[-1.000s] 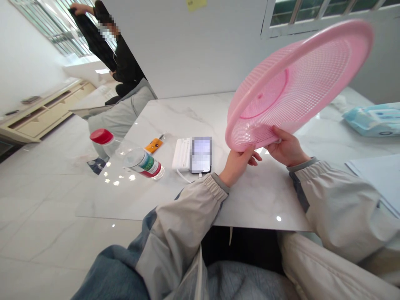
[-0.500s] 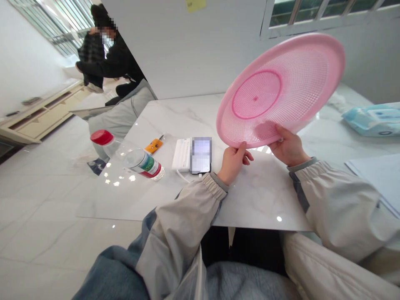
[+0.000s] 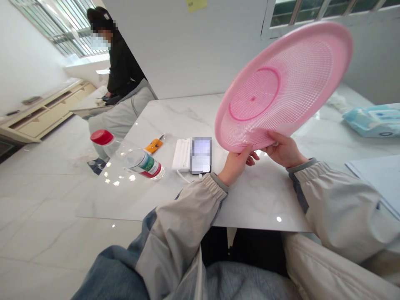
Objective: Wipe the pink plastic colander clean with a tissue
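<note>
A round pink plastic mesh basket, shallow with a wide smooth rim, is held up tilted above the white marble-look table. My left hand grips the lower left of its rim, thumb on the near side and fingers curled underneath. My right hand pinches the lower edge a little farther right, its thumb lying on the inside mesh; its other fingers are partly hidden behind the rim. Left of my left hand lies a phone with a blurred screen, a cable at its lower end, beside a white box-shaped item.
A clear bottle with a red cap stands at the table's left, near an orange key-ring pouch. A blue wipes pack and white papers lie at right. A person in black is beyond a grey chair.
The basket has tilted more steeply, its upper right rim rising. My right hand has shifted slightly left and down along the rim. The person behind has lowered the dark checked cloth out of sight.
</note>
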The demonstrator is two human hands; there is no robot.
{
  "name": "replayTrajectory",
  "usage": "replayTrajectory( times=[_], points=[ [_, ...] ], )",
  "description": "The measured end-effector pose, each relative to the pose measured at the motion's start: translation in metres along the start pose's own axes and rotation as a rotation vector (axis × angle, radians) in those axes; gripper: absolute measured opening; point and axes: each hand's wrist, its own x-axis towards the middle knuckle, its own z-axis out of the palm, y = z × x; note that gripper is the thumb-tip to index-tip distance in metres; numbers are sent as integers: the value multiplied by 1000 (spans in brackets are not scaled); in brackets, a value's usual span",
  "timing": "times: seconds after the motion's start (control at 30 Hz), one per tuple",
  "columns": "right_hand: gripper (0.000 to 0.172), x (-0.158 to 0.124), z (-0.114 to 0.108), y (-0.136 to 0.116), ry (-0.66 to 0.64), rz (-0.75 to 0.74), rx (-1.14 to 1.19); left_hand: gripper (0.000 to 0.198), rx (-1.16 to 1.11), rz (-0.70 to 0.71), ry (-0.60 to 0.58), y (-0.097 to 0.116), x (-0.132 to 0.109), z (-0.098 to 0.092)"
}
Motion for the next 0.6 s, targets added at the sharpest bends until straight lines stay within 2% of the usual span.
replayTrajectory(
  times=[0.2,0.4,0.47,0.6],
  points=[
    [25,-1,0,-1,-46,24,-25,35,16,39,108,-5,4,0],
    [26,-4,2,-3,-40,71,-27,44,63,183,261,-10,8,-1],
    [29,-5,2,-2,-48,97,-37,43,32,181,262,-10,8,-1],
    [31,-5,0,0,-82,118,-47,39,-74,116,187,-7,7,0]
  ],
)
